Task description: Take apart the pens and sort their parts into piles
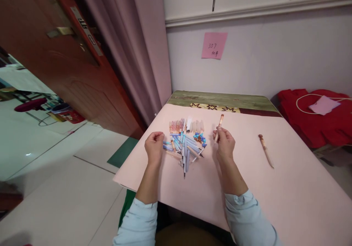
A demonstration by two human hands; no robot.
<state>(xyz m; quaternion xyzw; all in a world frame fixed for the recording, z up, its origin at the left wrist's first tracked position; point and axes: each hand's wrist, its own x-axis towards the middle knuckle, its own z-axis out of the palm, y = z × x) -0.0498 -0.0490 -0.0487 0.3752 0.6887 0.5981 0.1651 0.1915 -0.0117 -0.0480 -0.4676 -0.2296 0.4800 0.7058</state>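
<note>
My right hand point(225, 143) is closed around a beige pen barrel point(221, 120) with a brown-orange upper end, held tilted above the table. The fingers of my left hand point(154, 147) are pinched together at the left edge of a heap of pen parts point(185, 147). Whether anything small sits in that pinch, I cannot make out. Blue and beige barrels and white refills with dark tips make up the heap. Small blue and brown caps point(200, 139) lie to its right. Behind are pinkish clear sleeves point(176, 125) and white pieces point(189, 123). An assembled-looking beige pen point(265, 150) lies farther right.
A pale pink cover point(192, 198) lies over the table, with a green patterned strip point(247, 101) at the back. Red cloth point(299, 117) is piled beyond the right edge. At left stand a purple curtain point(143, 48) and a brown door point(90, 84). A pink note point(214, 45) is on the wall.
</note>
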